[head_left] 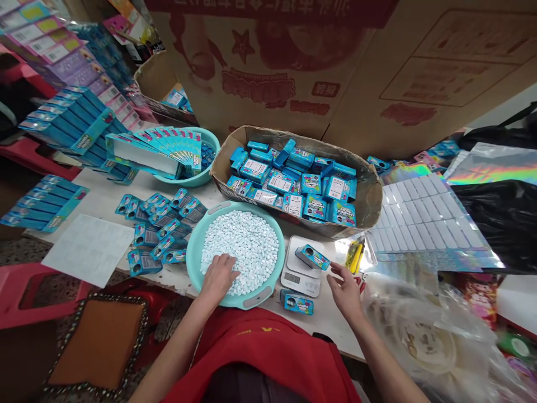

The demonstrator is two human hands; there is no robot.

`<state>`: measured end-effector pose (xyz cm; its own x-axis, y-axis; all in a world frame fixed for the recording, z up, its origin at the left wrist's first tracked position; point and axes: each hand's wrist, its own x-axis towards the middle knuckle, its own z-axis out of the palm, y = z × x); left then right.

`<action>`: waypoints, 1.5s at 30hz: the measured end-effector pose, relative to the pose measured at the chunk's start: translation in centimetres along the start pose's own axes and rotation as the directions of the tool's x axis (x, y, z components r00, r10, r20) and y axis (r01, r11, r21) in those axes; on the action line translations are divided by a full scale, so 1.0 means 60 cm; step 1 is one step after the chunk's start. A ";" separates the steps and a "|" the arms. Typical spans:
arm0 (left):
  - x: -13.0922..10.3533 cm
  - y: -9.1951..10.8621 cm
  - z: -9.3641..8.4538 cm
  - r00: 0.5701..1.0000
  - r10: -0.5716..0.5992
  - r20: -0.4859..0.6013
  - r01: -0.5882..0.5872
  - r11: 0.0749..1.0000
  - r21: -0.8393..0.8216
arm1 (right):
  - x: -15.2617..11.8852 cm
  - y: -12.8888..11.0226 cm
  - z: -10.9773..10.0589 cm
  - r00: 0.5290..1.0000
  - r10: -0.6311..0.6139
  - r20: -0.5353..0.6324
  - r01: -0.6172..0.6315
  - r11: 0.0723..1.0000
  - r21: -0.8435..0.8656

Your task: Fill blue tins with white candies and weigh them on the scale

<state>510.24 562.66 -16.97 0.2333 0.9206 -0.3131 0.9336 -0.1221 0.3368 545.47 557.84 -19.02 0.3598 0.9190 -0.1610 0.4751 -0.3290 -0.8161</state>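
Observation:
A teal basin (193,254) full of small white candies (247,246) stands in front of me. My left hand (218,275) rests in the candies at the basin's lower left, its fingers bent into them and their tips partly hidden. On a white scale (308,284) to the right lies a blue box (312,257). Just right of that box is my right hand (344,284), fingers apart, with nothing in it. Another blue box (297,302) lies below the scale. Several blue boxes (145,234) are grouped left of the basin.
A long cardboard tray (373,207) of blue boxes sits behind the scale. Yellow-handled cutters (356,257) lie to the right, near clear plastic bags (419,330). A second teal basin (212,140) and stacked cartons (75,123) are at back left.

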 end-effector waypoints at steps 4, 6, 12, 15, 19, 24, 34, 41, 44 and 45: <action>0.013 0.017 -0.007 0.987 -0.043 0.153 0.040 0.999 0.026 | 0.007 -0.020 0.008 0.996 -0.049 0.071 0.048 0.999 0.012; 0.015 0.018 -0.006 0.981 -0.025 0.191 0.027 1.000 -0.010 | 0.010 -0.036 0.014 0.989 -0.093 0.113 0.093 0.996 0.007; 0.019 -0.004 0.004 0.991 0.013 0.135 0.035 0.935 -0.353 | 0.031 -0.071 0.038 0.994 -0.099 0.055 0.101 0.995 -0.026; 0.013 -0.016 -0.002 0.976 -0.127 0.175 0.215 0.641 -0.736 | 0.036 -0.084 0.036 0.998 -0.058 0.021 0.058 0.998 -0.030; 0.006 -0.020 -0.015 0.943 -0.209 0.260 0.250 -0.074 -0.966 | 0.024 -0.138 0.020 0.994 -0.089 -0.063 0.087 0.996 -0.030; 0.027 0.012 -0.048 0.877 -0.330 0.348 0.230 -0.348 -0.909 | 0.002 -0.228 0.050 0.956 -0.288 0.052 0.287 0.957 0.035; 0.027 0.134 -0.133 0.855 -0.452 -0.253 -0.313 -0.063 -0.948 | -0.027 -0.279 0.172 0.788 -0.469 0.400 0.518 0.855 -0.018; 0.027 0.134 -0.119 0.845 -0.420 -0.330 -0.355 0.021 -0.935 | -0.027 -0.289 0.176 0.800 -0.464 0.380 0.529 0.844 -0.084; 0.025 0.141 -0.121 0.866 -0.377 -0.329 -0.359 -0.011 -0.933 | -0.024 -0.288 0.176 0.807 -0.450 0.382 0.514 0.854 -0.080; 0.026 0.143 -0.122 0.866 -0.369 -0.338 -0.368 -0.014 -0.930 | -0.024 -0.287 0.176 0.809 -0.447 0.382 0.509 0.857 -0.075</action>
<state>516.61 565.77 -8.06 -0.2345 0.9674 -0.0955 -0.3513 0.0072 0.9362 528.31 564.49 -10.57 -0.2283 0.9733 0.0222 0.6511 0.1696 -0.7398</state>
